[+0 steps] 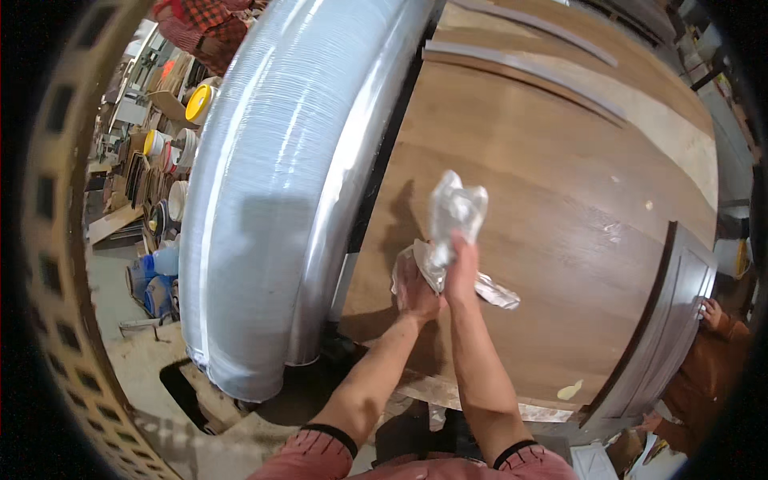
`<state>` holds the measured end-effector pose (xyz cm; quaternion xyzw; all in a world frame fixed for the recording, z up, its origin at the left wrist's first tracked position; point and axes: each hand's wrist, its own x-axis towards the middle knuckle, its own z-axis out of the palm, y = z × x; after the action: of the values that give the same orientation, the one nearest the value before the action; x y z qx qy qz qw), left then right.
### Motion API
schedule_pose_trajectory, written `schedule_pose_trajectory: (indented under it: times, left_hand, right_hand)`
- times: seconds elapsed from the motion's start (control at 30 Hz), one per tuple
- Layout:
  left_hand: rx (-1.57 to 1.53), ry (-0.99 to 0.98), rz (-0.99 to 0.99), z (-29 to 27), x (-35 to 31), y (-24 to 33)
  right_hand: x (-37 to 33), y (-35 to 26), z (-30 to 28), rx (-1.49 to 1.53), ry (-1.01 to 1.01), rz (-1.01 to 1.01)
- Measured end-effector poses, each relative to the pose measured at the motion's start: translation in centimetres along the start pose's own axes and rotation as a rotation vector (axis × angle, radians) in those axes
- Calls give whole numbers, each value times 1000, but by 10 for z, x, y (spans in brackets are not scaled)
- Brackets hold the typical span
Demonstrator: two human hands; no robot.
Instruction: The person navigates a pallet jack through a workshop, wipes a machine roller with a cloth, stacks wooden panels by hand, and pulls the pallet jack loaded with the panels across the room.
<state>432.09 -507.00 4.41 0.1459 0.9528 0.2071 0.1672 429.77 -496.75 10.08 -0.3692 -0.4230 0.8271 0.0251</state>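
Crumpled clear plastic film [458, 210] bunches up above a brown wooden tabletop [528, 232]. My right hand [462, 272] is closed round the film, and a tuft of it stands up beyond the fingers. Close beside it, my left hand [416, 292] is also closed on the film, its fingers partly hidden by the folds. A loose tail of film sticks out to the right under my right wrist. Directly left of the tabletop lies a huge roll of clear plastic film [264, 216], reaching from the near side to the far edge.
At the right, another person's hand [710, 314] holds a dark brown panelled door [668, 320] on edge at the table. Wooden strips [524, 76] lie at the far end. Buckets [200, 104] and stacked boards crowd the left floor. Someone in a checked shirt [212, 28] stands far left.
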Motion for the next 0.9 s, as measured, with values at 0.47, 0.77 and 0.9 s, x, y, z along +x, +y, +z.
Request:
schedule_pose_trajectory:
  times: [0.47, 0.77, 0.9]
  left_hand:
    - [166, 209, 256, 19, -5, -13]
    - [294, 263, 251, 35, -11, -26]
    - [-943, 77, -463, 56, 3, -17]
  right_hand:
    - [108, 113, 182, -162, -97, -344]
    - [142, 96, 191, -5, -156, -283]
    - [146, 105, 197, -187, -89, -383]
